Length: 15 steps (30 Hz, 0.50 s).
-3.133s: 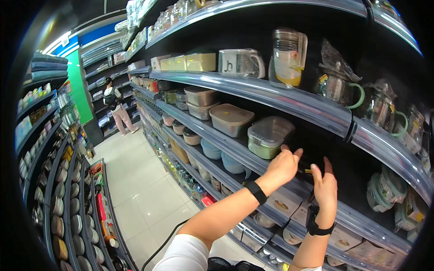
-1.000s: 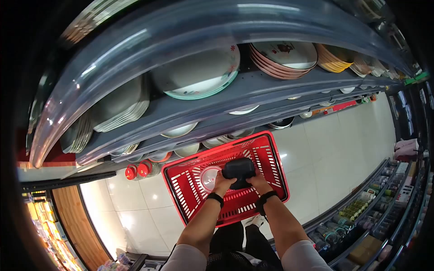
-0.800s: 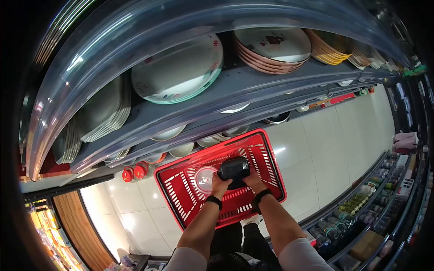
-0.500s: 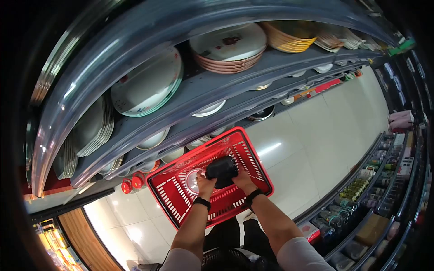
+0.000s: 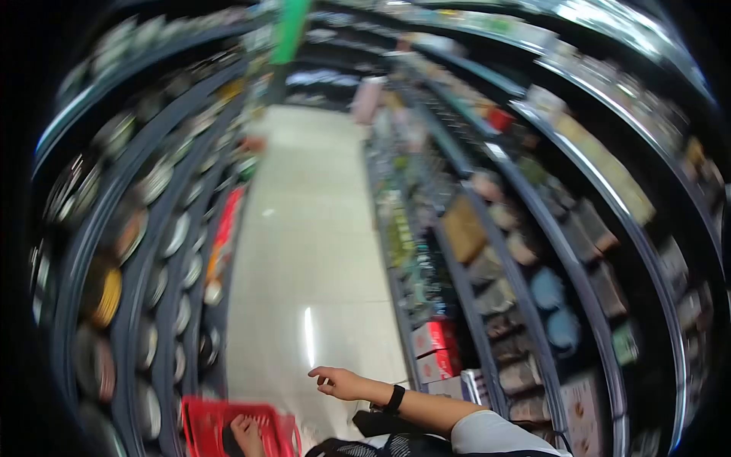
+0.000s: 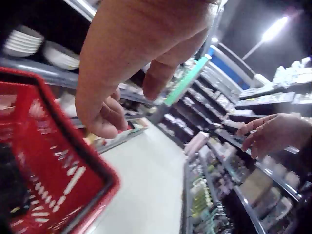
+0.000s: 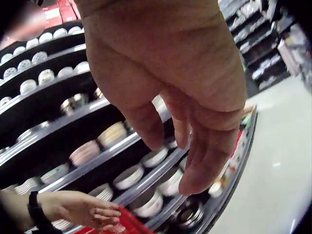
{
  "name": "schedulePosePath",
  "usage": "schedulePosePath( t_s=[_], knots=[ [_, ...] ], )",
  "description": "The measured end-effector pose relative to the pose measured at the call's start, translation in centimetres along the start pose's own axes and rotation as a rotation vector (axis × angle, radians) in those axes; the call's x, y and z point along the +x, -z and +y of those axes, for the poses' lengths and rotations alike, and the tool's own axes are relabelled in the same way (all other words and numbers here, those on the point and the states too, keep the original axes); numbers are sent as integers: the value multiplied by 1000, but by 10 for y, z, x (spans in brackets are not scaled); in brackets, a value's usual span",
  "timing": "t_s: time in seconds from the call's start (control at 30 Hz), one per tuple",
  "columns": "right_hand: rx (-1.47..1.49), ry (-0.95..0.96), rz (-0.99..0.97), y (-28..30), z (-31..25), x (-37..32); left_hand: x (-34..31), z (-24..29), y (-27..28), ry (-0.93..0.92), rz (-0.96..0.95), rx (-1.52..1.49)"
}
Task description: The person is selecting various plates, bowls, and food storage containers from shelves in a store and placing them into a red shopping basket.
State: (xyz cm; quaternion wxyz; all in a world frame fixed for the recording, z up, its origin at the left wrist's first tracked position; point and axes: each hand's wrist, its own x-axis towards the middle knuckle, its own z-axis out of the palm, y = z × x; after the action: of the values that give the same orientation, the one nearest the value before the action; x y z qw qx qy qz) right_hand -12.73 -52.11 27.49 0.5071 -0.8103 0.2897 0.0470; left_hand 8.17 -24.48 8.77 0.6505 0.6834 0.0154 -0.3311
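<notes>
My left hand (image 5: 245, 434) is over the red shopping basket (image 5: 199, 415) at the bottom of the head view. Its fingers (image 6: 111, 116) hang loosely curled beside the basket rim in the left wrist view, with nothing in them. A black rounded box (image 6: 10, 180) lies inside the basket, partly cut off by the frame edge. Out to the right, my right hand (image 5: 340, 383) hovers above the aisle floor, fingers relaxed and holding nothing. The right wrist view shows its fingers (image 7: 207, 156) drooping in front of the shelves of bowls.
A tiled aisle floor (image 5: 304, 228) runs ahead between two shelf rows. Stacked plates and bowls (image 5: 106, 293) line the left shelves. Food boxes (image 5: 548, 289) and jars fill the right shelves, with red cartons (image 5: 434, 339) low down. The head view is blurred.
Earlier both hands were at a shelf of boxes, then held the black box in the basket. Now they have let go and moved apart, and the view has swung up along the aisle.
</notes>
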Motion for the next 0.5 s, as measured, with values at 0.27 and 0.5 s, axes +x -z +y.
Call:
schedulePosePath(
  t_s=[0.27, 0.5],
  knots=[
    [-63, 89, 1025, 234, 50, -237, -86, 217, -346, -313, -738, 112],
    [-418, -175, 2007, 325, 23, -461, -274, 266, -584, -469, -1458, 26]
  ],
)
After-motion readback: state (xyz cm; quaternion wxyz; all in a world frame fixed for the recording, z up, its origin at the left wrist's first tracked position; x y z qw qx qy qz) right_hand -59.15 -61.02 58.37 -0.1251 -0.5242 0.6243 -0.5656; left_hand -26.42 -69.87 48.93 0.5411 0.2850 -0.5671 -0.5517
